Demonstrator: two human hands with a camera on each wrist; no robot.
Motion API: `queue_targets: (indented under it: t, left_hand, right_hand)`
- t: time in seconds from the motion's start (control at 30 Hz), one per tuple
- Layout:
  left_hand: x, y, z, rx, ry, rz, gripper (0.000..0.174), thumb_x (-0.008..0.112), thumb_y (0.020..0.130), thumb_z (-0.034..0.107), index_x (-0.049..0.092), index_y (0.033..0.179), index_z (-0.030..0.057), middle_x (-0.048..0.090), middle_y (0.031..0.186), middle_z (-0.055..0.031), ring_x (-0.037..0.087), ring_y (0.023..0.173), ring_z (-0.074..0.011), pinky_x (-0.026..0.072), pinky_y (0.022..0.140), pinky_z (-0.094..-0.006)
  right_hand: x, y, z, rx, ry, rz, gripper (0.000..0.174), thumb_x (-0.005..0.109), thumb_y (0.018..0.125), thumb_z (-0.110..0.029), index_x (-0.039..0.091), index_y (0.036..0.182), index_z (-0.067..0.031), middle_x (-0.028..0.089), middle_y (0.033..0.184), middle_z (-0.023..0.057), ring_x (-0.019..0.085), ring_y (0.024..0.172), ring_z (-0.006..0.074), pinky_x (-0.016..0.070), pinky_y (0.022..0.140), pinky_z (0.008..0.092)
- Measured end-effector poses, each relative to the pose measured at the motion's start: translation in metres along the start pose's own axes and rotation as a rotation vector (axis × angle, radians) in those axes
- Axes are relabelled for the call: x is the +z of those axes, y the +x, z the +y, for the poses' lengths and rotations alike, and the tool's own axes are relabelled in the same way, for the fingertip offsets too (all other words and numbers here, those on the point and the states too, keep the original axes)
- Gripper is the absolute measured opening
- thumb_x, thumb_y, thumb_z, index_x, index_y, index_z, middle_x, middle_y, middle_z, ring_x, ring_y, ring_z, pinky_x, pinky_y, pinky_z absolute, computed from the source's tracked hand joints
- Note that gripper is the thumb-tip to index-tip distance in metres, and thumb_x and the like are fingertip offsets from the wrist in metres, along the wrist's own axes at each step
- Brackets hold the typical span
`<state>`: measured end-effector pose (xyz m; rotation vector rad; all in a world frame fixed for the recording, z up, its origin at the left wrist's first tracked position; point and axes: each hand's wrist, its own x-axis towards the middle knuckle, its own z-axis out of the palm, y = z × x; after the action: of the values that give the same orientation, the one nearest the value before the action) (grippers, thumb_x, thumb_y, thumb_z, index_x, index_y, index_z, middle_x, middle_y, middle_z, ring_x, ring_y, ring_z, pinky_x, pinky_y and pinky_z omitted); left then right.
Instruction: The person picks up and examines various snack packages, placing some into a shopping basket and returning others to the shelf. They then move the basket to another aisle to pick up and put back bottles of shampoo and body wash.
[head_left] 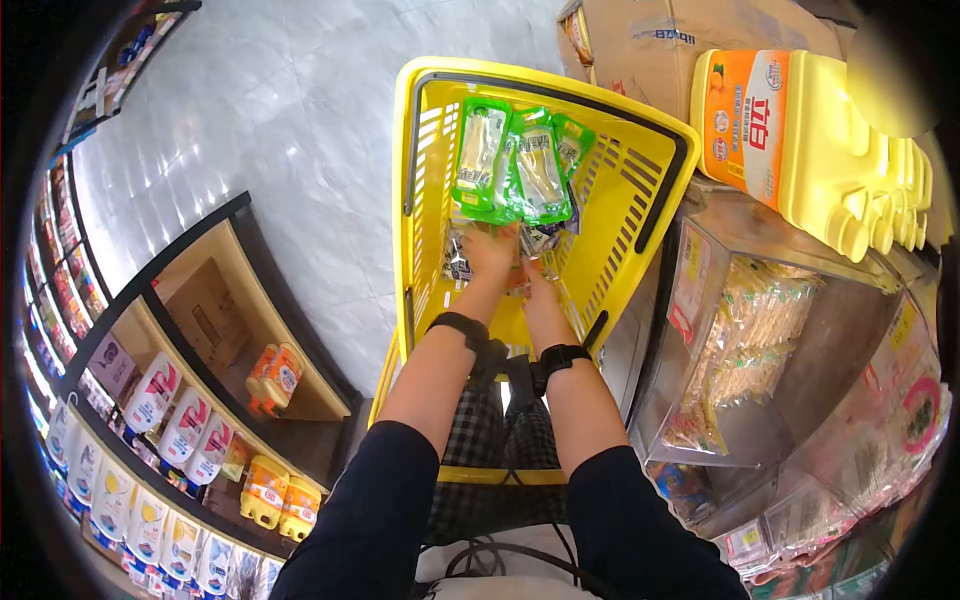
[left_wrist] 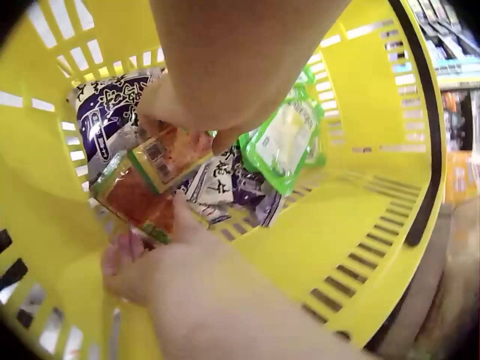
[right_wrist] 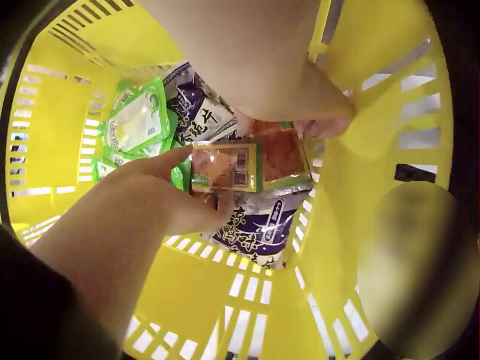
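Glossy grey floor [head_left: 330, 120] spread beyond the yellow slotted plastic basket [head_left: 625, 290]. Inside, my left hand [head_left: 490, 250] pinched a flat, barcoded orange packet [right_wrist: 217, 166], and my right hand [head_left: 538, 280], fingers curled, gripped the red packet [left_wrist: 135, 196] touching it.

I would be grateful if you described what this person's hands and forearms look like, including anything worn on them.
The left hand and right hand are ungloved. Each wrist carries a black strap with a dark attachment. Dark navy sleeves end near the elbows, without visible markings.
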<state>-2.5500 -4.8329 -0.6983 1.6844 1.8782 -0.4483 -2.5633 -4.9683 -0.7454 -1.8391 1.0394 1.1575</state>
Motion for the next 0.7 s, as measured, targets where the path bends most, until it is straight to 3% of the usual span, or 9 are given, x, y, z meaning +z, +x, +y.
queue_targets:
  t: [0.1,0.13,0.2,0.3,0.4,0.53,0.6,0.7]
  left_hand:
    - [-0.008,0.0,-0.009,-0.124,-0.341,-0.159,0.063,0.074,0.063,0.017,0.036,0.111,-0.0013,0.052,0.099,-0.0157,0.055,0.087,-0.0268,0.0462,0.075,-0.034]
    - [-0.003,0.004,-0.017,-0.119,-0.434,-0.176,0.063,0.074,0.062,0.021,0.037,0.108,-0.0018,0.053,0.095,-0.0152,0.055,0.083,-0.0262,0.046,0.074,-0.0339]
    - [0.009,0.014,-0.031,-0.11,-0.623,-0.206,0.064,0.074,0.061,0.031,0.04,0.103,-0.003,0.054,0.085,-0.0142,0.055,0.075,-0.0251,0.0455,0.074,-0.0335]
    - [0.024,0.026,-0.038,-0.04,-0.707,-0.16,0.059,0.075,0.061,0.027,0.042,0.1,-0.0024,0.053,0.083,-0.012,0.054,0.07,-0.0209,0.046,0.068,-0.0315]
    - [-0.01,0.007,-0.013,-0.143,-0.962,-0.246,0.05,0.074,0.063,0.021,0.045,0.097,-0.002,0.053,0.084,-0.0113,0.054,0.068,-0.0186,0.0458,0.058,-0.0313]
    - [-0.018,0.013,-0.018,-0.107,-0.858,-0.383,0.036,0.069,0.068,0.011,0.049,0.096,-0.001,0.054,0.082,-0.0102,0.054,0.064,-0.0175,0.0456,0.05,-0.0313]
    - [-0.022,0.014,-0.027,-0.039,-0.886,-0.521,0.032,0.066,0.069,0.007,0.05,0.096,-0.0008,0.055,0.082,-0.0103,0.056,0.065,-0.0185,0.0471,0.05,-0.0324]
    - [-0.041,-0.008,-0.04,-0.21,-0.869,-0.681,0.029,0.065,0.07,0.006,0.052,0.094,-0.001,0.056,0.079,-0.0089,0.055,0.063,-0.018,0.0473,0.053,-0.0317]
  right_hand:
    - [0.01,-0.026,-0.019,0.088,0.201,0.004,0.032,0.071,0.067,-0.028,0.055,0.091,-0.0135,0.052,0.077,0.0017,0.046,0.068,0.0133,0.0384,0.06,0.0299]
    - [0.015,-0.032,-0.024,0.113,0.291,0.021,0.03,0.071,0.068,-0.025,0.055,0.091,-0.0134,0.053,0.079,0.0024,0.048,0.068,0.0134,0.0392,0.061,0.0296]
    - [0.017,-0.051,-0.036,-0.029,0.202,0.014,0.03,0.07,0.069,-0.019,0.054,0.094,-0.0117,0.055,0.083,0.0033,0.051,0.072,0.0136,0.0409,0.062,0.0281]
    - [0.021,-0.045,-0.029,-0.229,0.14,-0.105,0.036,0.07,0.069,-0.014,0.052,0.099,-0.0083,0.057,0.087,0.0034,0.055,0.072,0.0137,0.0431,0.061,0.0256]
    - [0.023,-0.062,-0.038,-0.293,0.227,-0.2,0.043,0.071,0.068,-0.014,0.05,0.104,-0.005,0.057,0.087,0.003,0.057,0.072,0.0138,0.0446,0.061,0.0251]
    - [0.019,-0.07,-0.051,-0.404,0.248,-0.343,0.045,0.071,0.067,-0.013,0.05,0.106,-0.0045,0.058,0.086,0.003,0.058,0.074,0.0143,0.0459,0.062,0.0267]
    - [0.016,-0.071,-0.054,-0.298,0.199,-0.41,0.042,0.072,0.067,-0.013,0.052,0.104,-0.0052,0.059,0.087,0.0033,0.058,0.077,0.0146,0.0465,0.062,0.0275]
    - [0.001,-0.095,-0.047,-0.151,0.208,-0.464,0.039,0.071,0.067,-0.011,0.053,0.101,-0.0055,0.059,0.088,0.0036,0.058,0.078,0.015,0.0474,0.06,0.0281]
